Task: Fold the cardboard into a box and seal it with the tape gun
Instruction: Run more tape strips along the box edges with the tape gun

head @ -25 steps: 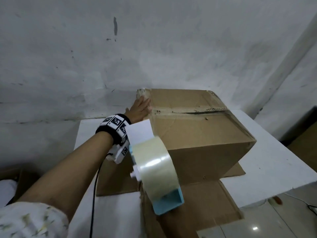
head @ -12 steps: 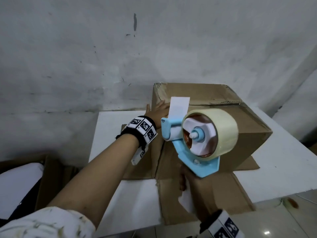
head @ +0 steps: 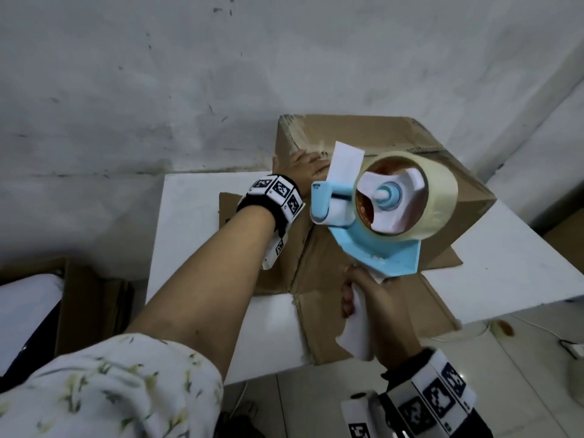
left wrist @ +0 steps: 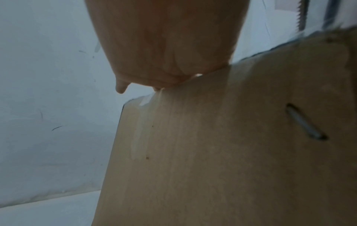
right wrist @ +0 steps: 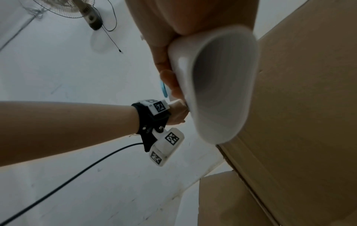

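A brown cardboard box [head: 373, 134] stands on the white table [head: 189, 210], its lower flaps spread flat on the tabletop. My left hand [head: 303, 167] lies flat on the box's top left edge, over old tape; the left wrist view has the palm [left wrist: 166, 45] against the box wall [left wrist: 212, 152]. My right hand [head: 369, 311] grips the white handle [right wrist: 218, 85] of a blue tape gun [head: 379, 248]. The gun is held up in front of the box, its clear tape roll [head: 420, 197] facing me and its white front plate [head: 346, 162] close to my left hand.
A grey wall runs right behind the table. Flat cardboard [head: 91, 298] leans at the lower left beside a white object [head: 25, 311]. The floor [head: 521, 349] lies right of the table with a cable on it. A fan [right wrist: 77, 9] shows in the right wrist view.
The tape gun has swung from low in front of the box up toward its top left edge, roll now facing me. My right hand has come into view. The left hand stays on the box.
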`<state>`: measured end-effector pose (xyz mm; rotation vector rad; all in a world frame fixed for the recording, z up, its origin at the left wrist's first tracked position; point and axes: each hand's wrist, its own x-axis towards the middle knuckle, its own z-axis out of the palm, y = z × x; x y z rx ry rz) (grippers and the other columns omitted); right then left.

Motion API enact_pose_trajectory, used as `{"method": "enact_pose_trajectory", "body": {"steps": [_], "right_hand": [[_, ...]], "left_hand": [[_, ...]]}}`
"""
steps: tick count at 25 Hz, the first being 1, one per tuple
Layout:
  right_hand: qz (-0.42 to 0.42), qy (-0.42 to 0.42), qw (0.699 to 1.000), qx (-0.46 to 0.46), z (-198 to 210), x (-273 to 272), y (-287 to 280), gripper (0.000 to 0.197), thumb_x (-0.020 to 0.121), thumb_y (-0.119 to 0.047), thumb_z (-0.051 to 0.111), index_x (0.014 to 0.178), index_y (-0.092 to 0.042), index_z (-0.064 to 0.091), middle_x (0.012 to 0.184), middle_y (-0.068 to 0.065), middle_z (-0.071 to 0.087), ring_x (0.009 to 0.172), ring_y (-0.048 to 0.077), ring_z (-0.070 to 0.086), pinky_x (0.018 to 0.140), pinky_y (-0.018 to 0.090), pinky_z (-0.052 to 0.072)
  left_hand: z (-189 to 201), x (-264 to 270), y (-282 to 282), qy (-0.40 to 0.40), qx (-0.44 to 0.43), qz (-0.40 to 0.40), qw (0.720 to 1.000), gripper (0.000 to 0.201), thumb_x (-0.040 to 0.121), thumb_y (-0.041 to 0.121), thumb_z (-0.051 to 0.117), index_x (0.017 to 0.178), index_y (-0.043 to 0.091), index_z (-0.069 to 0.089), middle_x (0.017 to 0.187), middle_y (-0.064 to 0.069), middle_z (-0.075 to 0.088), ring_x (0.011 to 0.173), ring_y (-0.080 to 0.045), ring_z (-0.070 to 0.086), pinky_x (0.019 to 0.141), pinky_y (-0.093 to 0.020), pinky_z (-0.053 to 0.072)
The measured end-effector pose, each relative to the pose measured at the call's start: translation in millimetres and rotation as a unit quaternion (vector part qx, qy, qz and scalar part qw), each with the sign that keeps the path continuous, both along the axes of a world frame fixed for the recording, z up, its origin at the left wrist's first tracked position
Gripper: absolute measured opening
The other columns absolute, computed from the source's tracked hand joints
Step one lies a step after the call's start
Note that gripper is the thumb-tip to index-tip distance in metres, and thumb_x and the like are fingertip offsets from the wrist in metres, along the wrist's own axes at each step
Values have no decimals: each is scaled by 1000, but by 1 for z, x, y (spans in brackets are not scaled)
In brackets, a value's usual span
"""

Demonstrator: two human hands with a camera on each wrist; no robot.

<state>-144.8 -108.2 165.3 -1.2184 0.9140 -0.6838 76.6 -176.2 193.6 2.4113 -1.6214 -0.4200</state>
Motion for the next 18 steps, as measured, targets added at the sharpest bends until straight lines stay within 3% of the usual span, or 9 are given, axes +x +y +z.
{"method": "enact_pose_trajectory", "body": {"steps": [3,5,8,11,13,15,18], "right_hand": [[-33,2,999,2,0,0,-6,41,88,-2,56,51,-14,44,32,-5,40,27,3,36,32,15,31],[-2,15,1000,1,0,-2,-8,41,81,-8,62,44,-20,49,36,-5,42,30,8,38,35,17,33],[4,2,999,-32,0,-11,-4,38,75,-7,56,40,-22,49,38,-3,40,35,12,35,38,20,30],[-5,-2,1000,-25,8,-25,9,33,80,-1,55,51,-17,49,41,2,38,38,16,33,41,22,27],[-10,-6,1000,0,10,-33,11,33,81,0,56,52,-14,49,44,4,37,37,14,34,40,21,28],[-23,11,999,28,10,-33,6,37,80,-2,58,47,-17,51,43,3,36,31,11,33,36,17,27],[-31,30,998,47,12,-29,2,26,82,-1,56,60,-13,50,49,5,35,33,11,33,38,17,25]], "left_hand": [[3,-3,0,18,-38,6,999,50,96,43,31,144,30,23,156,7,13,145,-20,0,111,-63,-3],[0,-5,-1,17,-43,19,999,51,96,41,33,144,28,22,156,7,13,145,-19,1,111,-63,-2],[1,-9,-1,6,-58,9,998,53,96,39,34,146,26,20,156,5,12,145,-19,1,111,-63,0],[7,-14,2,-7,-50,6,999,53,97,38,35,145,24,21,156,1,14,145,-19,4,114,-52,-3],[10,-17,6,-44,-22,-9,999,60,93,49,31,146,22,20,156,-3,15,144,-23,5,116,-47,0],[14,-21,8,-42,-9,20,999,71,85,62,24,145,24,20,157,-4,10,145,-25,1,116,-54,-2],[26,-42,17,-103,-93,69,988,53,95,37,32,145,22,23,158,-1,4,146,-23,-4,111,-63,-6]]}}
